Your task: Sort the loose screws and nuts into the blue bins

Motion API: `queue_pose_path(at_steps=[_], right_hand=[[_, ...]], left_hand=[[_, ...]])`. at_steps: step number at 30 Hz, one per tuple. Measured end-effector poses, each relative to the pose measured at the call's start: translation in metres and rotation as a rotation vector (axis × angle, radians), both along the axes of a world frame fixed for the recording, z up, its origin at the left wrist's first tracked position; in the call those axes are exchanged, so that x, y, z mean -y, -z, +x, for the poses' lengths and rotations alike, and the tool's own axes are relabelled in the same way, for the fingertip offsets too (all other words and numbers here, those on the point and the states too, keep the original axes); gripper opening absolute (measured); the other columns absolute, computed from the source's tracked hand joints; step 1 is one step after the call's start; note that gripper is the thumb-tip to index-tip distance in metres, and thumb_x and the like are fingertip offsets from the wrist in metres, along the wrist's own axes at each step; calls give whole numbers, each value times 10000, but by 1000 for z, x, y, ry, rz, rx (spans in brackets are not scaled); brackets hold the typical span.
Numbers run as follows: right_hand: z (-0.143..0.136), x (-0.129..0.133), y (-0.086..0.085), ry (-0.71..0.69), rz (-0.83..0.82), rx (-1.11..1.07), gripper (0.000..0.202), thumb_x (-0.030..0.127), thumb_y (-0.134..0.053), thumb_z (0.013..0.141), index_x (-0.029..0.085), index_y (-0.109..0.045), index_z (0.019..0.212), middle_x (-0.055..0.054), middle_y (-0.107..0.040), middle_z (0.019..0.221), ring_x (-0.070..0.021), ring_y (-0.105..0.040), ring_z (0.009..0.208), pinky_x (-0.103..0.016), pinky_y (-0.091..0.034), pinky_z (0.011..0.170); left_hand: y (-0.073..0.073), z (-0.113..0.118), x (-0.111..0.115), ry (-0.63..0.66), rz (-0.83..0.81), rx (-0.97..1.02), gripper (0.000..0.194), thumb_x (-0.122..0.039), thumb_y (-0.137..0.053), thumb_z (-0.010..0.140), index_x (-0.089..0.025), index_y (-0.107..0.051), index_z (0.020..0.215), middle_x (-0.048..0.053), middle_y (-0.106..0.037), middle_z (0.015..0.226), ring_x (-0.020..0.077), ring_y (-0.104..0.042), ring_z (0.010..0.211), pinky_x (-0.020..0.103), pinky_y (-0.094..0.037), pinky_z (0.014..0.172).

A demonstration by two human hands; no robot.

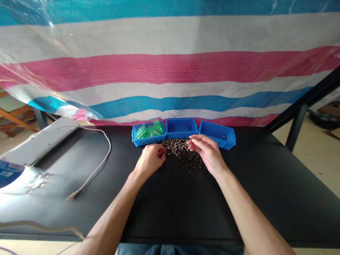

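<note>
A striped tarpaulin [164,71] hangs behind a black desk [180,209]; three blue bins [182,135] stand along the desk's far edge, the left one holding green plastic pieces [150,131]; a pile of screws [190,160] lies just in front of them, midway between the desk's side edges; the hands are apart, the left hand [152,156] curled at the pile's left side, the right hand [209,153] loosely bent over its right; whether either grips a screw, I cannot tell.

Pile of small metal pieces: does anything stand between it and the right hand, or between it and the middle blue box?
Nothing visible stands between the pile of small metal pieces and the right hand, at the pile's right side. Toward the middle blue box, just behind, only that box's front wall rises.
</note>
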State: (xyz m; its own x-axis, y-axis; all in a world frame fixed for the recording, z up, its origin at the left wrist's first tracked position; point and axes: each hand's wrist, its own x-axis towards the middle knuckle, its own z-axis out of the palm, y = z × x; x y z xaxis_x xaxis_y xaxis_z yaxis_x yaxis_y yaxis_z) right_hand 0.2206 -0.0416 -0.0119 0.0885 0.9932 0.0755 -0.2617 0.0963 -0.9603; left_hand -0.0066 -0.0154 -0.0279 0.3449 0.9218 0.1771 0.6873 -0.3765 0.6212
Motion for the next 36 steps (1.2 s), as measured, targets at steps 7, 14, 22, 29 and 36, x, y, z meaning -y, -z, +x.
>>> queue_pose_path(at_steps=[7, 14, 22, 29, 36], right_hand=[[0, 1, -1, -8, -3, 10, 242, 379, -810, 751, 205, -766, 914, -42, -769, 834, -160, -672, 715, -297, -520, 685], [-1, 2, 1, -74, 25, 114, 233, 388, -775, 807, 194, -764, 935, -51, -772, 840, -167, -678, 738, -303, -513, 712], [0, 2, 2, -122, 36, 173, 227, 382, -767, 824, 197, -768, 954, -50, -773, 854, -168, -689, 765, -293, -518, 724], [0, 4, 1, -169, 63, 238, 243, 397, -762, 830, 198, -756, 970, -47, -769, 871, -189, -714, 815, -313, -555, 760], [-3, 5, 5, -229, 82, 309, 284, 361, -797, 802, 195, -752, 1029, -49, -777, 909, -204, -737, 823, -336, -584, 792]], left_hand=[[-6, -1, -1, -4, 40, 133, 171, -128, -640, 808, -175, -716, 954, 18, -700, 755, 142, -650, 634, 258, -548, 631], [-16, 6, 2, -20, -62, 412, 147, -261, -680, 838, -168, -778, 895, 79, -771, 953, 199, -743, 835, 310, -629, 779], [-12, 10, 4, -51, -242, 553, 304, -327, -745, 771, -148, -765, 1016, 67, -773, 954, 226, -760, 831, 346, -635, 813], [-13, 18, 7, -35, -303, 659, 257, -380, -774, 768, -139, -766, 856, 72, -778, 857, 203, -736, 787, 279, -591, 734], [-13, 23, 9, 30, -418, 824, 294, -366, -841, 722, -133, -729, 863, 50, -760, 778, 148, -691, 703, 217, -513, 650]])
